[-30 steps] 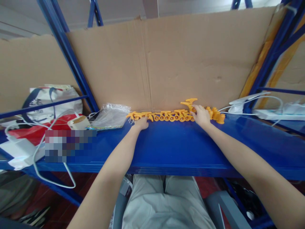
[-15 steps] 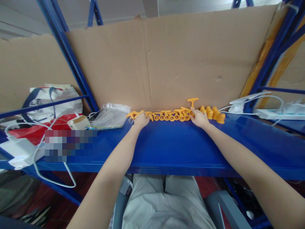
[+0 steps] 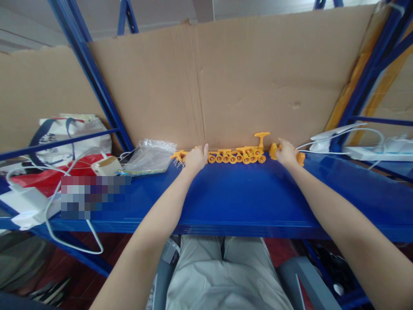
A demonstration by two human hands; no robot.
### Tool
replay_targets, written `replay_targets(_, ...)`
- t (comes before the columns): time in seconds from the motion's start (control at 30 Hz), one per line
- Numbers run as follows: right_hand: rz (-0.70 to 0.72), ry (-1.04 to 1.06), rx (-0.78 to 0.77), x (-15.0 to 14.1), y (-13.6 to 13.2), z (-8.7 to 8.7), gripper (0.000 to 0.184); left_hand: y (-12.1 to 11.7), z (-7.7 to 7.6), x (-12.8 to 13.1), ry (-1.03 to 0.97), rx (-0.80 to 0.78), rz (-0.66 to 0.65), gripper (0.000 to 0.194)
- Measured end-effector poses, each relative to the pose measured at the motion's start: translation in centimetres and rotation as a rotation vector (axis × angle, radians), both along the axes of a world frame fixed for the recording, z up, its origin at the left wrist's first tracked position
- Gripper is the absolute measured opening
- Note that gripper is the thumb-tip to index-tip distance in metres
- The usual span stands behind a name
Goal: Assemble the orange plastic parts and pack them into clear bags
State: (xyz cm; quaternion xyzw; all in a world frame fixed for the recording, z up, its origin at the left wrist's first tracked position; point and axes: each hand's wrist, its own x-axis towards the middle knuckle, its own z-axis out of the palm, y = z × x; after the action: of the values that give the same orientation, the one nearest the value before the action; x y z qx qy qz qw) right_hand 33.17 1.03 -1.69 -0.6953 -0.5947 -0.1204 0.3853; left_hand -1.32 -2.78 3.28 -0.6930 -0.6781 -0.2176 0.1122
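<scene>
My left hand [image 3: 195,159] is over the left end of a row of orange corkscrews, thumb raised and apart from the fingers; it partly covers the pieces beneath. Just left of it lie loose orange T-shaped handles [image 3: 179,155] with silver metal spirals [image 3: 178,163]. The corkscrews [image 3: 232,157] lie side by side in the middle, round bell ends towards me. At the row's right end one T-handled corkscrew [image 3: 262,138] stands upright. My right hand [image 3: 286,153] is over the orange bell-shaped bases [image 3: 274,150] on the right, one finger stretched out, hiding most of them.
A cardboard panel [image 3: 251,82] rises behind the blue shelf [image 3: 238,193]. Clear plastic bags [image 3: 150,157] lie left of the handles. Further left are a red bag [image 3: 41,178], white cables and a white tote bag [image 3: 77,137]. A power strip [image 3: 377,153] is at the right.
My right hand has moved right from the upright corkscrew to the bell-shaped bases. My left hand has shifted slightly right, and its thumb now points up and away.
</scene>
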Motion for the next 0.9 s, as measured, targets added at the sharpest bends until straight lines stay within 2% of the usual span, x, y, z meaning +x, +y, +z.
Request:
replay_targets(0.17, -0.069, -0.108, -0.100, 1.6, -0.6, -0.7, 0.062, -0.7, -0.4, 1.4, 0.061, -0.040, -0.116, 0.059)
replay_targets(0.33, -0.032, -0.235, -0.220, 0.9, -0.2, -1.2, 0.062, -1.0, -1.6, 2.8, 0.121, -0.091, -0.206, 0.058)
replay_targets(0.53, -0.042, -0.292, -0.200, 0.0, -0.4, -0.7, 0.050, -0.5, -2.6, 3.0, 0.053, -0.108, -0.331, 0.042)
replay_targets(0.63, -0.060, -0.274, -0.226, -0.3, -0.6, -0.3, 0.047, 0.2, -2.3, 2.2, 0.060, -0.090, -0.314, 0.034)
replay_targets(0.73, -0.081, -0.206, -0.292, -0.5, -0.4, -0.1, 0.045, 0.7, -1.9, 1.0, 0.126, -0.104, -0.269, 0.034)
replay_targets(0.9, -0.053, -0.105, -0.453, -0.5, 0.0, 0.3, 0.038, 1.0, -1.7, -0.5, 0.274, -0.262, -0.176, 0.047)
